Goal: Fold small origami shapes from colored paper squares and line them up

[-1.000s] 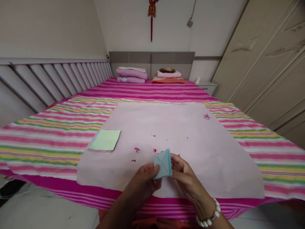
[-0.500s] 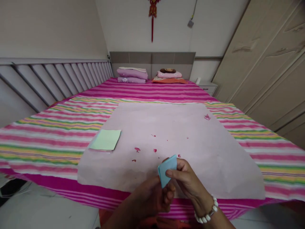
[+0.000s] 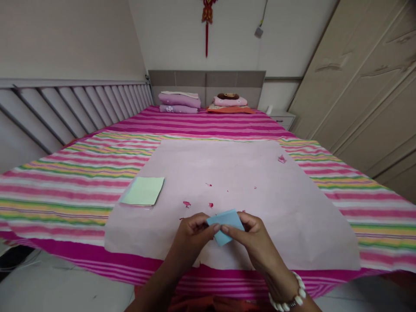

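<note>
A small folded piece of light blue paper [image 3: 229,220] is held above the near part of a large pale sheet [image 3: 292,225]. My left hand [image 3: 194,236] pinches its left side, thumb on the front face. On its right side my right hand [image 3: 255,236] grips it the same way, the two thumb tips almost meeting. The fingers behind the paper are partly hidden. Small red paper scraps [image 3: 211,205] lie scattered just beyond my hands.
A stack of square paper [image 3: 144,190], pale green on top, rests at the sheet's left edge. A small pink folded paper shape [image 3: 281,159] sits far right. Striped bedding [image 3: 65,186] surrounds the sheet; folded quilts [image 3: 180,102] are by the headboard.
My left hand has come up from below and taken the paper's left side. The blue paper has turned from upright to wider across. My right hand keeps its hold.
</note>
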The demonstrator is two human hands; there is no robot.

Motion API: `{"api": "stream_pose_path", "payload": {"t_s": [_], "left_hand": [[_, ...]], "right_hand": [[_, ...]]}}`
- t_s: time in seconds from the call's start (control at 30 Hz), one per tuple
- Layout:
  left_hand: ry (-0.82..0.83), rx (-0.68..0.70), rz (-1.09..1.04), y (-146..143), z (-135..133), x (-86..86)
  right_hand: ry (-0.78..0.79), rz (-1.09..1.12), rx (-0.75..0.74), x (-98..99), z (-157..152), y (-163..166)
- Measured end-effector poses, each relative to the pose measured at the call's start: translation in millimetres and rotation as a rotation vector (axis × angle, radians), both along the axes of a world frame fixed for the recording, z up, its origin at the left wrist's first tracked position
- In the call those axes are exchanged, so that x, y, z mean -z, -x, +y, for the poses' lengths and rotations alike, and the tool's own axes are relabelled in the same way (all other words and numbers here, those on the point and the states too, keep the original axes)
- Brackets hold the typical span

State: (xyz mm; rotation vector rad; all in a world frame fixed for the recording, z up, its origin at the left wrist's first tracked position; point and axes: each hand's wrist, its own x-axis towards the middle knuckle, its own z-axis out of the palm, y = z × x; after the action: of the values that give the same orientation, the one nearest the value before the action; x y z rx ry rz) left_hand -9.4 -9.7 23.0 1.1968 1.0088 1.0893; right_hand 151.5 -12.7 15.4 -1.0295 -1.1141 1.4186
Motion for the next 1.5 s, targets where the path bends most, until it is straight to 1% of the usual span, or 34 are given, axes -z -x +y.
{"api": "stream_pose_path", "payload": {"t_s": [0.2, 0.33, 0.47, 0.53, 0.77, 0.97, 1.13, 1.23, 1.37, 1.5], "left_hand": [[0.078, -0.047, -0.076, -2.3, 0.5, 4.1], [0.111, -0.024, -0.069, -1.5, 2.1, 0.8], [0.092, 0.076, 0.004, 2.7, 3.8, -4.9], [0.077, 0.102, 0.014, 4.5, 3.9, -5.8], [0.041, 0.103, -0.004, 6.5, 4.4, -3.7], [0.005, 0.110, -0.024, 5.5, 9.7, -8.1], [-0.146, 0.166, -0.001, 4.2, 12.5, -9.5], [-0.281, 0.187, 0.052, 4.6, 13.5, -9.0], [-0.526, 0.160, 0.157, 5.4, 13.1, -11.5], [-0.649, 0.137, 0.211, 6.9, 11.5, -15.0]], "right_hand": [[0.059, 0.119, 0.039, 3.6, -1.9, 0.1], [0.035, 0.073, 0.073, 4.1, -1.6, 0.5], [-0.026, -0.025, 0.023, 0.3, -2.6, -2.2], [-0.050, -0.045, 0.011, -1.2, -3.5, -4.2], [-0.098, -0.017, -0.003, 2.8, -2.8, -10.7], [-0.157, 0.031, -0.005, 4.5, 4.1, -16.7], [-0.209, 0.039, 0.001, 1.1, 9.6, -22.5], [-0.234, 0.000, 0.015, 1.0, 10.8, -25.0], [-0.190, 0.019, 0.008, 2.2, 10.1, -26.5], [-0.182, 0.110, -0.060, 1.6, 8.1, -27.4]]}}
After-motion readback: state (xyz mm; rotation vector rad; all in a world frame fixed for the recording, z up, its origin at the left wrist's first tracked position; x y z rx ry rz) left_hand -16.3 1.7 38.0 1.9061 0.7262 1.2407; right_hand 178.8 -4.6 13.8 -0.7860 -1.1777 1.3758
